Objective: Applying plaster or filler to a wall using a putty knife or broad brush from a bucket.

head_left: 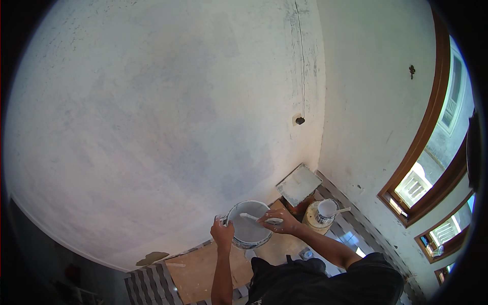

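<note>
- Head view: where's the bucket (252,205)?
- Over the board (195,269), left hand (222,234) gripping its rim. Can't tell from here if they touch.
- Right hand (284,221)?
- Grasping a white tool (248,216), tip over the bucket's mouth.

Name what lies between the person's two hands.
In the head view, the bucket's open mouth and a pale tool tip lie between the left hand and right hand.

Pale round bucket (251,245) over flat tan board (195,274); left hand (222,232) at left rim, right hand (285,217) at right; slender white tool (248,216) inside; small whitish round tin (321,217) on cream round drum (312,222) rightward; flat grey rectangular panel (299,184) behind drum
</note>
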### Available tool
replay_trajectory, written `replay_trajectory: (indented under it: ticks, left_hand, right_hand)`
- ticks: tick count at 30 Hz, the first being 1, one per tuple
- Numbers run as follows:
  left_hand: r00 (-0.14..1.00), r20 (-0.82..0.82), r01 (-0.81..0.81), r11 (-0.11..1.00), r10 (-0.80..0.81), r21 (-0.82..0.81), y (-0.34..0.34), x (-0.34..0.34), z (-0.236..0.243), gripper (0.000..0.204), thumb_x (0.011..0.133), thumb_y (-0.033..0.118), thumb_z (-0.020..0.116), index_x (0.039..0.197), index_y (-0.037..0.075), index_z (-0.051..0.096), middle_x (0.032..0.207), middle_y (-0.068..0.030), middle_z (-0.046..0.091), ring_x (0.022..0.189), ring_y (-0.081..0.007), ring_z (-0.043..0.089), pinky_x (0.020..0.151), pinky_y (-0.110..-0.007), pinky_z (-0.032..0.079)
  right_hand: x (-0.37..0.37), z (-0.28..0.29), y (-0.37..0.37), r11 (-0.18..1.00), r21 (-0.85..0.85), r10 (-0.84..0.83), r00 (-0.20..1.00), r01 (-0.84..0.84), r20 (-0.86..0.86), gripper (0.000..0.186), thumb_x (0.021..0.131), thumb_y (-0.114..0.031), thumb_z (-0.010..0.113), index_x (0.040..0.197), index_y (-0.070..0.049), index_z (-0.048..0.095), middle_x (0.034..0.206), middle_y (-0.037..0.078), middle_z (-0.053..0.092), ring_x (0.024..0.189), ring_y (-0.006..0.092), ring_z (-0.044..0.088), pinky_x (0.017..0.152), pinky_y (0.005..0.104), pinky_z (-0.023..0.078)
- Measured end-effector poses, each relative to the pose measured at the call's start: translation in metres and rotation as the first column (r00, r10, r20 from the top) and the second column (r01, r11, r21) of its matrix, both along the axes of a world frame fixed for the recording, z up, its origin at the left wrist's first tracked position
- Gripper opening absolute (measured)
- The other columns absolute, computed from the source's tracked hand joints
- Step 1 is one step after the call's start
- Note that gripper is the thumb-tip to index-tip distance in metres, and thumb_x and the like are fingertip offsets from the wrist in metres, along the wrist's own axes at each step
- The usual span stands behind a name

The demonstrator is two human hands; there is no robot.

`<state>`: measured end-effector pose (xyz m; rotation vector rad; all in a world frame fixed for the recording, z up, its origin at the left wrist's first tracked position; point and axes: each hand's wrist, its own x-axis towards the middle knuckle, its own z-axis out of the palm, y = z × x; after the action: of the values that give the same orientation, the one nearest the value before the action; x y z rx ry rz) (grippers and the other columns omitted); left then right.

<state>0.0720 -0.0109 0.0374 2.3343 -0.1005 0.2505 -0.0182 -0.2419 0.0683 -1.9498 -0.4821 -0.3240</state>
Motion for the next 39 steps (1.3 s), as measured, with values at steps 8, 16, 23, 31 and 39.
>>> replay_trajectory:
  ticks: [8,16,23,31,39]
  left_hand:
    - [0.999,0.048,0.008,0.999,-0.011,0.054,0.002,0.001,0.004,0.032,0.073,0.016,0.074,0.100,0.005,0.064,0.087,-0.0200,0.070,0.085,-0.0407,0.067,0.076,-0.046,0.053]
    - [0.997,0.067,0.020,0.999,-0.023,0.044,0.009,0.009,0.005,0.034,0.073,0.021,0.074,0.102,0.005,0.064,0.089,-0.0197,0.069,0.086,-0.0404,0.066,0.077,-0.046,0.052]
    - [0.997,0.023,0.075,0.996,-0.076,0.040,0.022,0.042,0.033,0.033,0.075,0.024,0.073,0.101,0.005,0.066,0.092,-0.0187,0.069,0.090,-0.0380,0.066,0.079,-0.045,0.052]
    - [0.997,0.035,0.071,0.997,-0.073,0.037,0.030,0.067,0.075,0.030,0.075,0.026,0.074,0.097,0.006,0.070,0.092,-0.0156,0.071,0.089,-0.0330,0.067,0.080,-0.041,0.053]
    - [1.000,-0.001,0.029,0.999,-0.029,0.043,0.041,0.081,0.087,0.031,0.076,0.027,0.074,0.098,0.006,0.070,0.093,-0.0158,0.070,0.090,-0.0332,0.067,0.080,-0.041,0.053]
  right_hand:
    - [0.001,0.009,-0.003,0.999,-0.050,-0.008,0.998,0.005,-0.056,0.015,0.083,-0.007,0.071,0.098,-0.004,0.071,0.089,0.014,0.071,0.083,0.0277,0.070,0.074,0.0368,0.054]
    - [0.008,0.013,-0.004,0.999,-0.038,-0.035,0.999,0.035,-0.020,0.013,0.081,-0.009,0.073,0.093,-0.004,0.074,0.092,0.014,0.072,0.083,0.0257,0.071,0.077,0.0332,0.055]
    - [0.043,0.077,-0.001,1.000,-0.005,0.020,0.972,-0.022,-0.232,0.014,0.083,-0.008,0.073,0.094,0.000,0.072,0.090,0.011,0.073,0.083,0.0137,0.067,0.078,0.0301,0.053]
    - [0.085,0.108,0.006,0.992,0.042,0.126,0.979,-0.121,-0.162,0.012,0.082,-0.006,0.072,0.092,-0.001,0.072,0.091,0.012,0.073,0.085,0.0163,0.069,0.078,0.0304,0.054]
    - [0.106,0.103,0.016,0.989,-0.049,0.134,0.985,-0.140,-0.113,0.012,0.081,-0.005,0.073,0.093,-0.001,0.072,0.090,0.012,0.073,0.083,0.0156,0.069,0.078,0.0300,0.054]
